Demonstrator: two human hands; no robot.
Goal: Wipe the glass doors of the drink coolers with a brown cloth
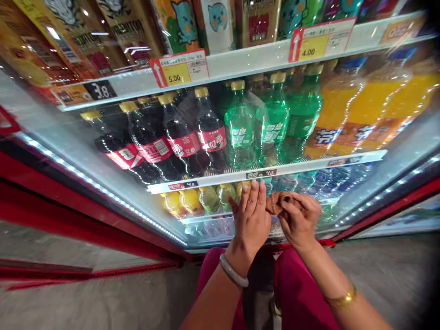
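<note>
My left hand [250,217], with a pale bangle on its wrist, has its fingers stretched upward near the front edge of the shelf [220,180]. Nothing shows in its grasp. Just to its right, my right hand [299,217] pinches a crumpled brown cloth [275,203], which lies beside the left fingers. Behind and above the hands stand dark cola bottles [211,133] with red labels and green bottles [240,133]. Yellow-capped and yellow drinks [190,201] sit on the shelf below. The right palm is partly hidden.
Orange drink bottles [360,110] fill the shelf's right side. An upper shelf edge [240,55] carries price tags and cartons. Red door frames [68,206] with lit strips flank the cooler. My knees [299,284] are below the hands, above a grey floor [137,298].
</note>
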